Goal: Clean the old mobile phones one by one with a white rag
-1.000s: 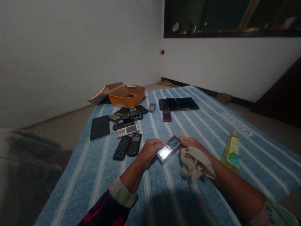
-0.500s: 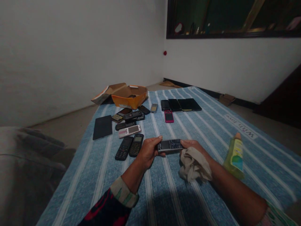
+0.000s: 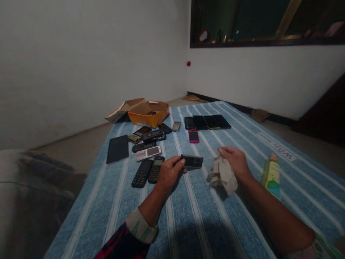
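Observation:
My left hand is closed on one end of a dark keypad phone, held just above the blue striped cloth. My right hand is apart from the phone, to its right, and grips a crumpled grey rag. A yellow-green bottle lies on the cloth just right of my right forearm.
Several keypad phones lie left of my left hand, with a dark tablet beyond them. A pink phone and a row of black smartphones lie farther back. An open orange cardboard box sits at the cloth's far corner.
My right hand let go of the phone and moved right with the rag. My left hand now holds the phone alone, slightly farther forward.

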{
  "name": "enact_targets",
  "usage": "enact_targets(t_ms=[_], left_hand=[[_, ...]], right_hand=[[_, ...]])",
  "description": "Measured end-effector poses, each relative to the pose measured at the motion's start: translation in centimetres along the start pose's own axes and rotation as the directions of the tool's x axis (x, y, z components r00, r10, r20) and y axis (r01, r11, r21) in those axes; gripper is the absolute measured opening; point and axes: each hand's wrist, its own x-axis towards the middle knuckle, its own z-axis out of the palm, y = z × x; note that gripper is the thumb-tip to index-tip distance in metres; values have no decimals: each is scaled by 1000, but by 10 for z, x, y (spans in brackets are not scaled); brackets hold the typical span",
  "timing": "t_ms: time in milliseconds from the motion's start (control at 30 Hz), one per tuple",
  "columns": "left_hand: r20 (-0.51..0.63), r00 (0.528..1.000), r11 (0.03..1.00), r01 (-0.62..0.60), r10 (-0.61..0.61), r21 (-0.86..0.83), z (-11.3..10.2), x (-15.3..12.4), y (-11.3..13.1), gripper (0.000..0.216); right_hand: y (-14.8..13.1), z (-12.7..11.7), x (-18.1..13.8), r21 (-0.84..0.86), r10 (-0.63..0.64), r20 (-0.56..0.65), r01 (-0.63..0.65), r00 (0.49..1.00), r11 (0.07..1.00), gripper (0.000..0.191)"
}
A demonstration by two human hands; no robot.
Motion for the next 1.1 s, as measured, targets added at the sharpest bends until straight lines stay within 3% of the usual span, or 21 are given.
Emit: enact_targets(t_ms=[67, 167, 233, 367, 533, 700, 867, 967, 1100], left_hand=[[32, 997, 992, -79, 76, 100, -1, -1, -1, 16], [111, 973, 948, -223, 202, 229, -1, -2, 0, 12], [179, 953, 920, -285, 243, 269, -1, -3, 3, 14], [315, 923, 887, -326, 223, 328, -4, -4, 6, 17], [397, 891, 799, -397, 218, 452, -11, -1, -3, 16], [441, 867, 706, -462, 233, 537, -11, 1, -11, 18], [497, 828, 696, -517, 258, 499, -9, 2, -11, 23], [499, 826, 656, -531, 260, 536, -9, 2, -11, 23], [469, 851, 589, -508, 235, 628, -9, 2, -11, 20]], right_hand=[[-9, -1, 6, -47, -184, -104, 180, 977, 983, 33], [-18, 7, 8, -156, -440, -143, 419, 887, 895, 23], [-16, 18, 2, -233, -567, -29, 547, 823, 804, 19], [3, 36, -18, -254, -630, 405, 743, 663, 619, 21], [25, 31, -32, -235, -657, 514, 827, 552, 511, 31], [34, 29, -39, -260, -654, 561, 858, 507, 443, 43], [38, 40, -58, -252, -639, 633, 897, 437, 364, 57], [40, 38, -62, -327, -602, 657, 891, 454, 314, 59], [51, 28, -50, -437, -628, 581, 849, 518, 295, 59]])
